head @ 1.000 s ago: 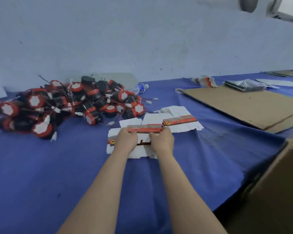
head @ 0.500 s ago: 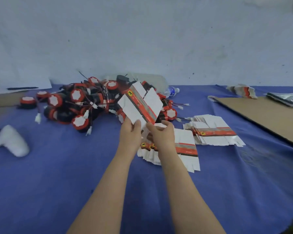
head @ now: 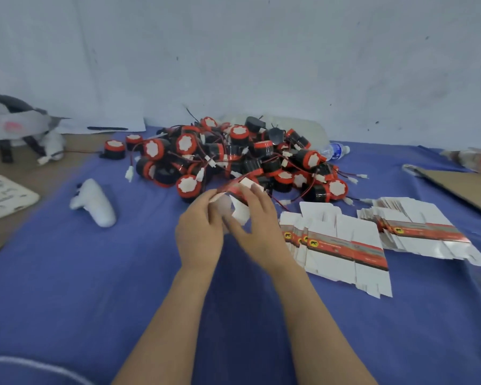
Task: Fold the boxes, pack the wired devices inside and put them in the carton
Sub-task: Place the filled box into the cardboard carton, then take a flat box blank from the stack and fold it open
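You have one box blank (head: pixel 238 202) lifted off the table between both hands, just in front of the pile of wired devices (head: pixel 233 159). I judge this to be the folding step, with the blank only starting to open into a tube. Your left hand (head: pixel 200 232) pinches its left edge with curled fingertips. Your right hand (head: pixel 258 223) curls over the top and right side; motion blur hides exactly where the thumb sits. Next you probably need to square the sleeve and tuck one end's flaps, keeping the other end open for a device. The blank is thin, glossy white card with a red printed band and crisp, pre-cut tabs that should bend easily and crease if squeezed. The devices are squat black cylinders with red rims and pale faces, and their thin red and black leads with white plugs are tangled, so lifting one may drag its neighbours. To your right, two fanned stacks of flat boxes (head: pixel 342 245) lie on the soft, slightly wrinkled blue cloth (head: pixel 67 273). Beyond them lies a stiff brown cardboard sheet (head: pixel 467 187). The carton is not in view.
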A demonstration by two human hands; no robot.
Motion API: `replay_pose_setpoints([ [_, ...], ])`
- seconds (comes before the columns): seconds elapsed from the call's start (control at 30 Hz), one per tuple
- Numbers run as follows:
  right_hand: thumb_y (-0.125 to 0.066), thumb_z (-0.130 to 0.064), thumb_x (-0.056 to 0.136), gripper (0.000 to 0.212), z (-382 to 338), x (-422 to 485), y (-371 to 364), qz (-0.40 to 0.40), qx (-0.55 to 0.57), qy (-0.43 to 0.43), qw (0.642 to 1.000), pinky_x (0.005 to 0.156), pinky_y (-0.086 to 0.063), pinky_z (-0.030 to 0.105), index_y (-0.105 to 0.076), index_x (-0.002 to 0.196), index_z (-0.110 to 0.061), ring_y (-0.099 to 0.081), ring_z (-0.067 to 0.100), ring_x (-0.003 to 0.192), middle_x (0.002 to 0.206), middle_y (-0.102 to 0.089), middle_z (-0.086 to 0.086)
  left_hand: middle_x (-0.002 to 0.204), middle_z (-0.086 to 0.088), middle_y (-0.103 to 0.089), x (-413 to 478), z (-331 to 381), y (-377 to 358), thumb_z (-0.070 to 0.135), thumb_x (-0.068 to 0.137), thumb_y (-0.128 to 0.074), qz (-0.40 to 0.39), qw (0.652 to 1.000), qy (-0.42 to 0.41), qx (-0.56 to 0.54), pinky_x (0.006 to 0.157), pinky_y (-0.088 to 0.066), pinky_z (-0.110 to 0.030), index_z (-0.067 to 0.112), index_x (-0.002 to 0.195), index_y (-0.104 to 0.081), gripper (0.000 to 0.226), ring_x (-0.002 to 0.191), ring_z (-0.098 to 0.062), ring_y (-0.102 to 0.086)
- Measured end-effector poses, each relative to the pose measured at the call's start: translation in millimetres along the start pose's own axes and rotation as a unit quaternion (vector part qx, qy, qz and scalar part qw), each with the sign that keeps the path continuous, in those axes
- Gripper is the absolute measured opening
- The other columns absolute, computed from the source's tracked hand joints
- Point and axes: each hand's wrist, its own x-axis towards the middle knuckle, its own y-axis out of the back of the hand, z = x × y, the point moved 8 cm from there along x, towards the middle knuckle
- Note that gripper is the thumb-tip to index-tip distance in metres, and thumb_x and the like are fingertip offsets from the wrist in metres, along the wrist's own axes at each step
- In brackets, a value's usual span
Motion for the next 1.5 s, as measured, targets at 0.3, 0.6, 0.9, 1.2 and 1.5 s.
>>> replay_pose_setpoints([
  [0.3,-0.028,-0.031,0.105,0.042,46,-8,3,0.04,0.122,-0.159,0.979,0.083,-0.018,-0.004,-0.036,0.146,-0.025,-0.037,0.008,0.133,0.146,-0.043,-0.007,0.129,0.007,-0.055,-9,-9,-14,0.026,0.098,-0.052,-0.01,0.985,0.051,-0.164,0.082,-0.042,-0.006,0.016,0.093,-0.065,0.017,0.112,0.002,-0.055],
  [0.6,-0.028,-0.026,0.105,0.041,33,-10,1,0.066,0.131,-0.116,0.982,0.102,-0.027,0.01,-0.037,0.145,-0.024,-0.038,0.01,0.135,0.148,-0.042,-0.006,0.128,0.006,-0.058,-11,-19,-33,0.032,0.103,-0.035,-0.082,0.963,0.133,-0.218,0.089,-0.045,-0.024,0.022,0.126,-0.06,0.036,0.114,-0.008,-0.053],
  [0.9,-0.026,-0.028,0.105,0.041,39,-12,4,0.096,0.191,-0.14,0.967,0.091,-0.022,-0.008,-0.039,0.144,-0.024,-0.034,0.008,0.137,0.146,-0.042,-0.007,0.147,0.019,-0.028,-9,-17,-38,0.03,0.101,-0.043,-0.104,0.947,0.117,-0.279,0.099,-0.031,-0.013,0.03,0.151,-0.02,0.055,0.124,0.006,-0.033],
  [1.2,-0.026,-0.034,0.105,0.042,43,-13,5,0.103,0.272,-0.194,0.937,0.113,-0.033,0.035,-0.04,0.143,-0.025,-0.038,0.011,0.134,0.145,-0.044,-0.005,0.155,0.012,-0.026,-16,-14,-51,0.034,0.101,-0.04,-0.161,0.957,0.081,-0.226,0.11,-0.038,-0.044,0.036,0.15,-0.022,0.052,0.14,-0.015,-0.033],
  [1.5,-0.043,-0.029,0.1,0.039,52,-13,12,0.116,0.22,-0.225,0.942,0.093,-0.034,0.019,-0.049,0.138,-0.022,-0.045,0.009,0.121,0.137,-0.05,-0.005,0.146,0.011,-0.039,-17,-13,-52,0.035,0.1,-0.043,-0.16,0.965,0.058,-0.199,0.101,-0.047,-0.045,0.039,0.147,-0.028,0.049,0.128,-0.019,-0.048],
])
